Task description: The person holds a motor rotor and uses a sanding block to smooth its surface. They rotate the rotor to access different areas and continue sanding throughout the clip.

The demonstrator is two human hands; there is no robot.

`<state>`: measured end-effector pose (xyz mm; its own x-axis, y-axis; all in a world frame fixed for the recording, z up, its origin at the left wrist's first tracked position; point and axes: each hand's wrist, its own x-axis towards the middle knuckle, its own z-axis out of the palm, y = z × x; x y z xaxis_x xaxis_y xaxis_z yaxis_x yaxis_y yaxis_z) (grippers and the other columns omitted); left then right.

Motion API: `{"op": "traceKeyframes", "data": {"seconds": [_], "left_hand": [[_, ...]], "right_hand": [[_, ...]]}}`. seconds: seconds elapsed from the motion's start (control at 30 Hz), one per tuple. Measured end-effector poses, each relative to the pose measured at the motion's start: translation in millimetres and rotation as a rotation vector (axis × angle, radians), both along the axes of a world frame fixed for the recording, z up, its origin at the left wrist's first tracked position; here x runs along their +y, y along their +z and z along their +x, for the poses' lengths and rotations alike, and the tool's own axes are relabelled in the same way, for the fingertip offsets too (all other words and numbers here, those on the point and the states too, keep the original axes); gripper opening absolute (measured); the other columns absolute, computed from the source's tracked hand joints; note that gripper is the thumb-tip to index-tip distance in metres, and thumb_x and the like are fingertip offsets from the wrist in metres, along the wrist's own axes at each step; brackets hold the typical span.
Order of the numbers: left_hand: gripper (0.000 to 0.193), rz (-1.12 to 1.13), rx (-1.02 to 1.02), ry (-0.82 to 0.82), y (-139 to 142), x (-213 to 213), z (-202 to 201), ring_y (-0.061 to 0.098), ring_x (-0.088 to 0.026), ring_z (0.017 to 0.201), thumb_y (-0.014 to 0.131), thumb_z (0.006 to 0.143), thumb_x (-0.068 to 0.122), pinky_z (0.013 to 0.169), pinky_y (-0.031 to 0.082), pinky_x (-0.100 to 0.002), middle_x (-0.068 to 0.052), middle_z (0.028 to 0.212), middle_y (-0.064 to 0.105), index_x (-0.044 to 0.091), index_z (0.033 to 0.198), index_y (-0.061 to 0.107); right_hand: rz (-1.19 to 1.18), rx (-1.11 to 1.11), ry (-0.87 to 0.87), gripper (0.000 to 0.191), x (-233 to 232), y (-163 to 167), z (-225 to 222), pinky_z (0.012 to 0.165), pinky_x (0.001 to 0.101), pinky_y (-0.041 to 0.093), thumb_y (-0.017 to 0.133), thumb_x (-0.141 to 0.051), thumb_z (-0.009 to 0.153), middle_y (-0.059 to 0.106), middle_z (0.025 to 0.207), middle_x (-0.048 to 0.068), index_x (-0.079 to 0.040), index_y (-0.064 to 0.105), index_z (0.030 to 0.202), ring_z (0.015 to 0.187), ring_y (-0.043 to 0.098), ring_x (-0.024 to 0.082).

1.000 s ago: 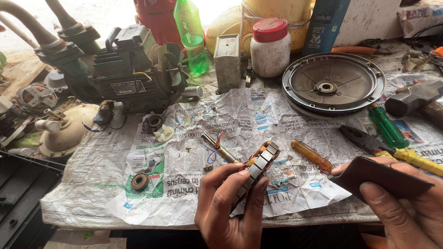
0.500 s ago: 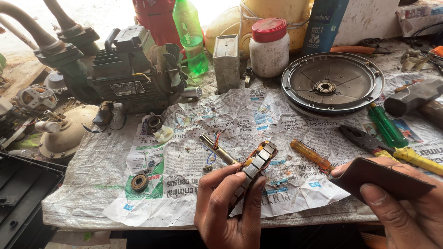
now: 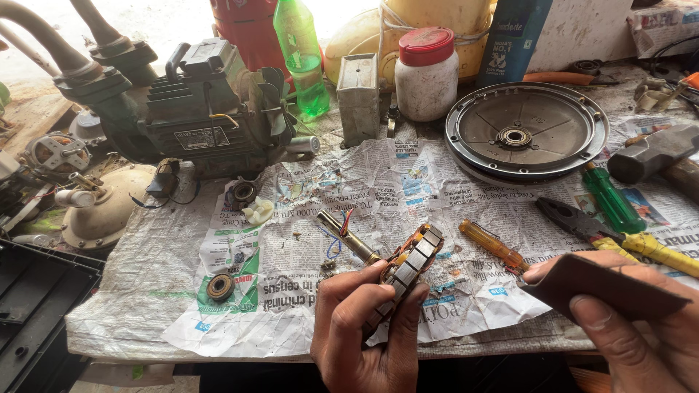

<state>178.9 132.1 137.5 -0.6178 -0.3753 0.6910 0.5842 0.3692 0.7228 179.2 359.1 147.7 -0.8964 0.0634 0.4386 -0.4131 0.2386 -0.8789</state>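
My left hand (image 3: 368,335) grips a small motor stator (image 3: 408,269), a ring of steel segments with copper winding and a metal shaft (image 3: 348,236) pointing up and left. It is held just above the newspaper (image 3: 313,218) at the bench's near edge. My right hand (image 3: 641,342) holds a flat dark brown sheet (image 3: 604,284), apparently sandpaper, at the lower right, a little apart from the stator.
A dark green pump motor (image 3: 189,109) stands at the back left. A round metal cover (image 3: 526,131), green bottle (image 3: 302,54), white jar (image 3: 426,73), screwdrivers (image 3: 610,198), pliers (image 3: 619,236), hammer (image 3: 655,153) and a small bearing (image 3: 219,287) lie around.
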Motion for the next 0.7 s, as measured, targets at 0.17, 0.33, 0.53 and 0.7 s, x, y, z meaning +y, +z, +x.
{"op": "traceKeyframes", "data": {"seconds": [0.17, 0.33, 0.53, 0.7], "left_hand": [[0.044, 0.022, 0.063, -0.054, -0.2, 3.6, -1.4, 0.079, -0.02, 0.096, 0.092, 0.078, 0.011, 0.079, 0.067, -0.033, -0.012, 0.102, 0.074, 0.007, 0.11, 0.062], [0.057, 0.091, 0.079, -0.135, -2.1, 12.8, -0.4, 0.083, -0.02, 0.095, 0.097, 0.075, 0.008, 0.081, 0.067, -0.033, -0.012, 0.103, 0.077, 0.007, 0.118, 0.06], [0.063, 0.046, 0.144, -0.159, -4.5, 15.8, -2.0, 0.082, -0.019, 0.096, 0.099, 0.079, 0.01, 0.085, 0.069, -0.031, -0.009, 0.103, 0.079, 0.009, 0.122, 0.054], [0.058, -0.032, 0.184, -0.155, -4.9, 14.0, -4.4, 0.081, -0.019, 0.095, 0.096, 0.083, 0.012, 0.088, 0.067, -0.032, -0.009, 0.104, 0.082, 0.009, 0.122, 0.053]], "right_hand": [[0.316, 0.18, 0.014, 0.015, -19.3, 21.0, 1.8, 0.095, 0.0379, 0.063, 0.064, -0.01, 0.095, 0.079, 0.109, 0.011, -0.011, 0.067, 0.11, 0.107, 0.079, 0.023], [0.789, 0.511, 0.031, 0.029, -41.6, 50.0, -4.4, 0.091, 0.0408, 0.058, 0.066, -0.011, 0.088, 0.077, 0.109, 0.012, -0.011, 0.068, 0.118, 0.103, 0.074, 0.025], [0.687, 0.427, -0.023, 0.034, -47.6, 45.0, -0.5, 0.097, 0.0387, 0.06, 0.07, -0.011, 0.088, 0.074, 0.114, 0.003, -0.011, 0.063, 0.122, 0.111, 0.075, 0.021], [0.979, 0.413, 0.032, 0.061, -14.9, 21.0, 1.8, 0.094, 0.0362, 0.059, 0.075, -0.022, 0.067, 0.059, 0.124, 0.007, -0.032, 0.073, 0.127, 0.116, 0.069, 0.021]]}}
